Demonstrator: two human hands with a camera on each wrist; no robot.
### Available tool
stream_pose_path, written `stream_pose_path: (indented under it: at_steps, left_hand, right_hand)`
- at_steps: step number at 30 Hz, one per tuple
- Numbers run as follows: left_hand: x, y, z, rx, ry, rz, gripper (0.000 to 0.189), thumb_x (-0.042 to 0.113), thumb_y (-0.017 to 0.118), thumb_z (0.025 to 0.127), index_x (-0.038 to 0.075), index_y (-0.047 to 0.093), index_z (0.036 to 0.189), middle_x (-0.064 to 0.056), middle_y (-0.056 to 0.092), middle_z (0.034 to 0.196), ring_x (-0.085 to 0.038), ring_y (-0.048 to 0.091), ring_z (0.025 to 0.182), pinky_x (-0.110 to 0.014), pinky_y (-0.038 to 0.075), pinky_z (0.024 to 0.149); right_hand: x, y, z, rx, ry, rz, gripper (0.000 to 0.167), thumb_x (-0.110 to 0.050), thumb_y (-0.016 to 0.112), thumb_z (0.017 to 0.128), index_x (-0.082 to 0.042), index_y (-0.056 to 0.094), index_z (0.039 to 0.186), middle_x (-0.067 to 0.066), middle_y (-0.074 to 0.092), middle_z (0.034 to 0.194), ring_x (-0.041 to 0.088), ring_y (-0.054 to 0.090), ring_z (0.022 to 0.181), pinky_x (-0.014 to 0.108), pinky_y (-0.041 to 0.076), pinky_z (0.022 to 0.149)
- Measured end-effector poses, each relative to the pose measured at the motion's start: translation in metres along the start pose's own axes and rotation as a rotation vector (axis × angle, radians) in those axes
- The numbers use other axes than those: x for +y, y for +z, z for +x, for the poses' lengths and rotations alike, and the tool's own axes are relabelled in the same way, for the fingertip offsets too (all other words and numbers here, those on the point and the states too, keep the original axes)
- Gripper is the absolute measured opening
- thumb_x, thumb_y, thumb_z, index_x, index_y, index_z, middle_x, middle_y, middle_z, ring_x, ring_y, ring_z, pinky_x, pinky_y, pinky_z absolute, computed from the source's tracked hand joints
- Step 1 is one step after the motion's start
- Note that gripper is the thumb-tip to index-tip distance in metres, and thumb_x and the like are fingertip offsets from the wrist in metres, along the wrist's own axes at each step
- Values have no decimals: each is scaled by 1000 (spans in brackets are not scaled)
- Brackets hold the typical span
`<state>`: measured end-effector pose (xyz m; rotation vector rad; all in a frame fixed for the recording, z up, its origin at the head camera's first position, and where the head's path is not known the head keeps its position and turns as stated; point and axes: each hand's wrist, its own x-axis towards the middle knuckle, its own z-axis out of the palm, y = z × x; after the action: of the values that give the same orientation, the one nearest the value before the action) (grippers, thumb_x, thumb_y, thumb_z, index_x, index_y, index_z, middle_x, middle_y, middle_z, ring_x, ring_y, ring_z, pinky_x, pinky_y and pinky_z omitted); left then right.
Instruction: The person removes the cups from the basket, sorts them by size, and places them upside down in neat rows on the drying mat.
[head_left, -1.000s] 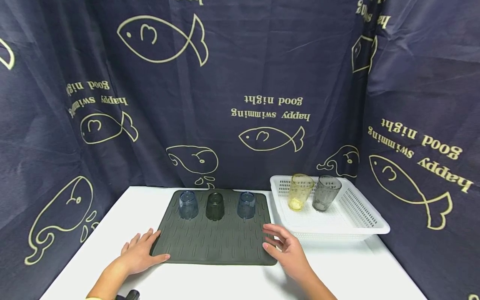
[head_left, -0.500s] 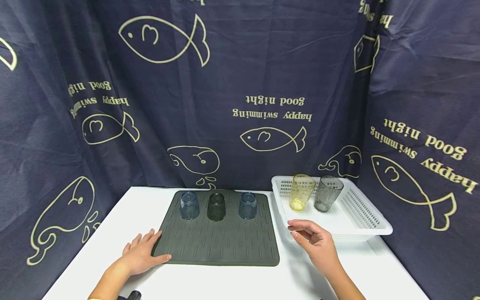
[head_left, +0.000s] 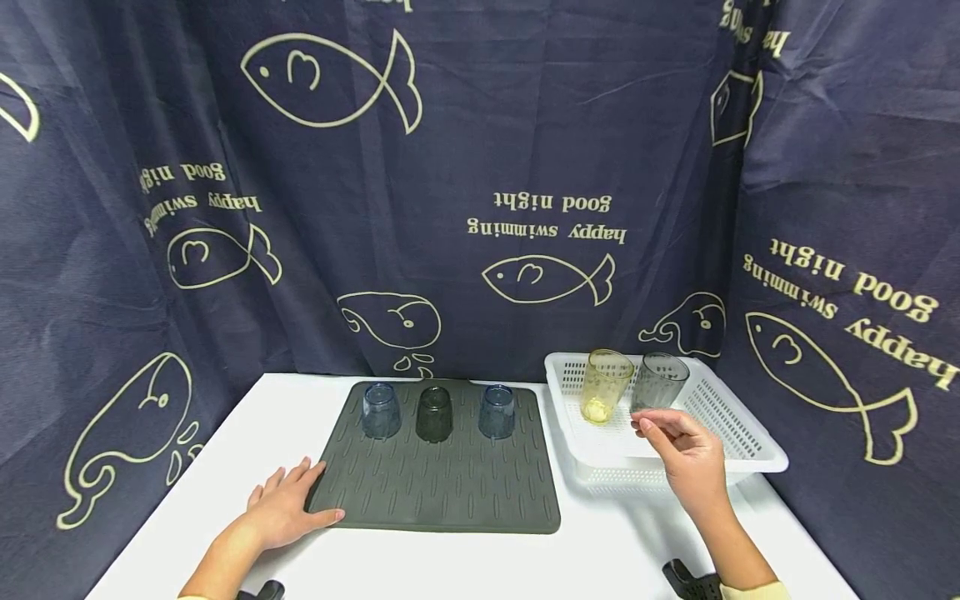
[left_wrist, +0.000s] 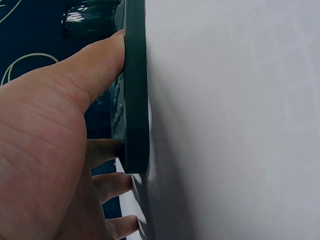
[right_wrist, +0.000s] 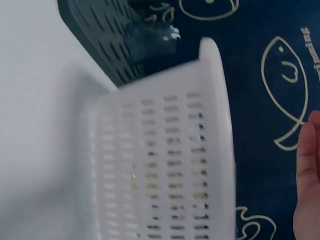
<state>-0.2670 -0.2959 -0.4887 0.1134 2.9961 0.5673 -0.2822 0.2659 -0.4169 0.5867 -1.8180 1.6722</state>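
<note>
My left hand (head_left: 281, 508) rests at the near left corner of the dark drying mat (head_left: 450, 500); its thumb lies on the mat's edge in the left wrist view, the other fingers spread beside it. Above the near rim of the white basket (head_left: 750, 458) hovers my right hand (head_left: 690, 458), fingers loosely bent, holding nothing. Just beyond its fingertips a grey glass (head_left: 660, 382) leans in the basket, partly hidden by the hand. Left of it a yellow glass (head_left: 606, 385) tilts too. On the mat stand a blue glass (head_left: 381, 412), a dark glass (head_left: 434, 415) and another blue glass (head_left: 497, 412), all upside down.
The mat and basket stand on a white table (head_left: 420, 567), the basket to the right of the mat. A dark blue curtain (head_left: 450, 167) with fish drawings hangs behind and along both sides.
My right hand has left the mat's right edge and moved right and forward, over the basket's near rim towards the grey glass. The left hand has stayed at the mat's corner.
</note>
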Motion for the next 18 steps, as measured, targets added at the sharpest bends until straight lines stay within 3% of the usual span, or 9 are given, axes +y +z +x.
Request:
stream_pose_path:
  at_steps: [8,14,18]
  left_hand:
    - [0,0,0,1,2,7,102,67,72,83,-3,42,151,-38,34,156,-73,24,138,-86,18,106]
    - [-1,2,0,5,6,22,101,67,72,84,-3,43,151,-38,35,156,-73,25,137,-86,20,105]
    - [-2,2,1,0,2,4,102,67,72,83,-2,42,152,-37,33,157,-72,23,139,-87,17,106]
  right_hand:
    - [-2,-16,27,194,24,-32,17,10,67,93,23,63,103,-4,78,86,8,75,77,16,59,74]
    - [2,-30,51,306,-27,-135,19,8,72,90,22,66,101,-11,76,79,2,72,69,13,58,67]
    - [4,-35,65,343,10,-222,19,5,75,89,17,70,102,-18,74,78,-2,70,67,10,55,65]
